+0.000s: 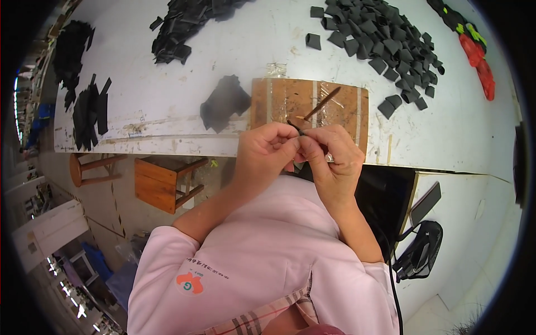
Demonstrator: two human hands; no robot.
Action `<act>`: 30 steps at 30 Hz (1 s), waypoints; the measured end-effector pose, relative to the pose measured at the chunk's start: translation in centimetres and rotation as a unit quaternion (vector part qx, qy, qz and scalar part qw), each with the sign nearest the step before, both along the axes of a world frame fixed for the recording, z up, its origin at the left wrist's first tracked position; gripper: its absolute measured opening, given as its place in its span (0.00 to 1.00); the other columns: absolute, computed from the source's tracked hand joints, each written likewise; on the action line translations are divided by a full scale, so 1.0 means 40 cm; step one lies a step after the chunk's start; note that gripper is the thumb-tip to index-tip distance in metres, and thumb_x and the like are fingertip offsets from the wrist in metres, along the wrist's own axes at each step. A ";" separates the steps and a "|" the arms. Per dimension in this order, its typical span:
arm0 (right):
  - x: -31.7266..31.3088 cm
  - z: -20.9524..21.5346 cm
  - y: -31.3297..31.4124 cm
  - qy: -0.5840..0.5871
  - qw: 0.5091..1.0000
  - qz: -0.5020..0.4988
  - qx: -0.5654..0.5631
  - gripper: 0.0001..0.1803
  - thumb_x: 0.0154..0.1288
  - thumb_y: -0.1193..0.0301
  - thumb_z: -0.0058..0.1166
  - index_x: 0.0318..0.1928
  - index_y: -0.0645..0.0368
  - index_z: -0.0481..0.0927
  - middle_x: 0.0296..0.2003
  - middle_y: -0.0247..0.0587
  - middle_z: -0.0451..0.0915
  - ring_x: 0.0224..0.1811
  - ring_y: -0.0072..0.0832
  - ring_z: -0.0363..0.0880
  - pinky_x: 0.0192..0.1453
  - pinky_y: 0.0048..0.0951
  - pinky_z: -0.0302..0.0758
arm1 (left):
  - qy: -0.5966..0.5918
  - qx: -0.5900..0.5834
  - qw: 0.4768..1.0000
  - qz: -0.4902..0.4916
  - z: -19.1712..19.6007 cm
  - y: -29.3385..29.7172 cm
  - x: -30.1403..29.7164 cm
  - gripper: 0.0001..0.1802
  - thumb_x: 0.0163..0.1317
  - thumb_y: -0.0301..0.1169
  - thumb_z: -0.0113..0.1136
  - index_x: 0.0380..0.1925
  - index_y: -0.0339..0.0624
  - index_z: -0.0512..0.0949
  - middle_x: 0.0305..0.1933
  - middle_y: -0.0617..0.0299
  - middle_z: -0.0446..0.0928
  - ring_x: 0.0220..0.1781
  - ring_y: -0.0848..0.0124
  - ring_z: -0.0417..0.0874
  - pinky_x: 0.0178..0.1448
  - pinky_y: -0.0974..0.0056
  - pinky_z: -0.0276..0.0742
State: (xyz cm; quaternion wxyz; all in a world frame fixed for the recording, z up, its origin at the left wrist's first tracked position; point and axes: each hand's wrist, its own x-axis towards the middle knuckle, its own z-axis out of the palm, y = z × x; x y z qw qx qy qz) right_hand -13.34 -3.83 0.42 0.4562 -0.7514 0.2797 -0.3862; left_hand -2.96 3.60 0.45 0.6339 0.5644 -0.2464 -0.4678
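Both of my hands meet close to my chest, above the near edge of the white table [167, 72]. My left hand [265, 151] and my right hand [329, 156] pinch a small black piece [296, 127] between their fingertips; most of it is hidden by the fingers. Just beyond the hands lies a brown wooden board [279, 100] with clear tape strips on it. A thin brown stick tool [322, 103] rests slanted on that board. A flat black fabric piece [225, 103] lies left of the board.
A big heap of small black loops [382, 39] covers the far right of the table, with red and yellow-green items [477, 50] beyond. More black scraps [184, 25] and strips [89, 111] lie at left. Wooden stools [162, 181] stand below the table edge. A black bag [421, 251] sits at right.
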 end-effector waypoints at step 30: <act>-0.026 -0.027 -0.018 0.062 0.989 -0.064 -0.121 0.06 0.48 0.82 0.53 0.30 0.65 0.75 0.24 0.43 0.72 0.22 0.32 0.73 0.24 0.26 0.70 | -0.041 0.024 0.999 0.005 -0.016 -0.050 -0.027 0.03 0.56 0.21 0.52 0.30 0.31 0.72 0.22 0.63 0.74 0.22 0.82 0.74 0.22 0.80 0.69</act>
